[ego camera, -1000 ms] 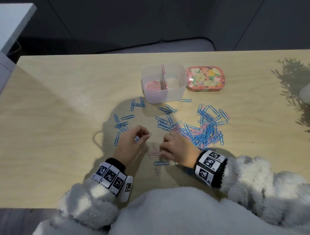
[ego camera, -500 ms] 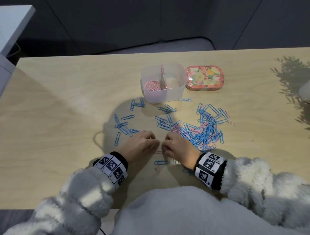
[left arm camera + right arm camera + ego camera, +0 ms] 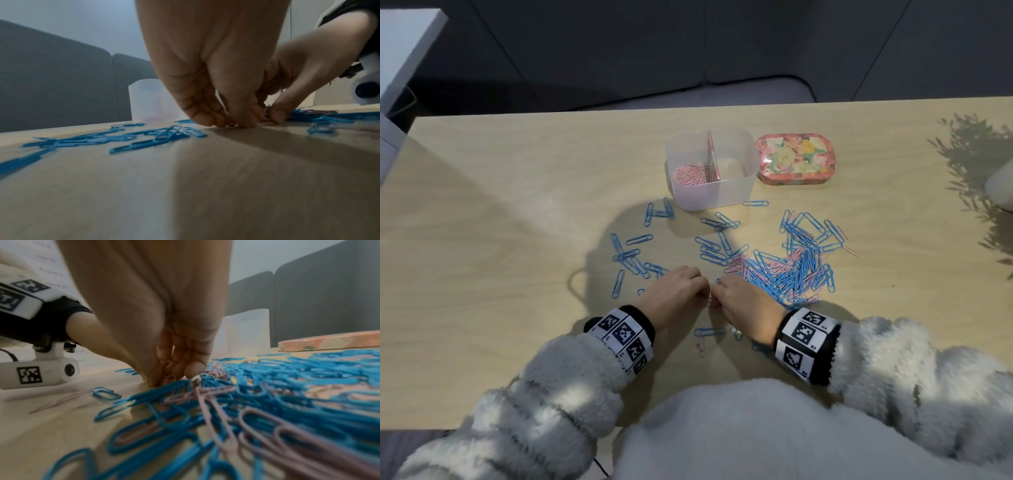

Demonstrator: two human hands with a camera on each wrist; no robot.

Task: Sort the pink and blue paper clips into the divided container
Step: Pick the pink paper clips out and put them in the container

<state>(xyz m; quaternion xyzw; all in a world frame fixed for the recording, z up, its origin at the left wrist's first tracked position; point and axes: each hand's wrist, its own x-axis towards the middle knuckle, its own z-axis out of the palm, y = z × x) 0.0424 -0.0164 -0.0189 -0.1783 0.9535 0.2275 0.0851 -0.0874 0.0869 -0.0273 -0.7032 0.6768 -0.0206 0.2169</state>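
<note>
The clear divided container [image 3: 736,195] stands at the table's far middle, with pink paper clips [image 3: 688,175] in its left compartment. A mixed pile of blue and pink clips [image 3: 791,270] lies in front of it to the right. My left hand [image 3: 700,290] and right hand [image 3: 719,292] meet fingertip to fingertip beside the pile's near left end. The right hand [image 3: 166,378] pinches a small bunch of pink clips [image 3: 265,112] low over the table. The left hand [image 3: 226,121] has its fingertips bunched on the tabletop, pinching at a pink clip there.
A floral tin [image 3: 796,159] sits right of the container. Loose blue clips [image 3: 633,257] are scattered to the left of my hands, and a few clips [image 3: 707,334] lie near my wrists. A plant's shadow falls at the right edge.
My left hand has come down and to the right until its fingertips meet the right hand's. The right hand has stayed beside the pile.
</note>
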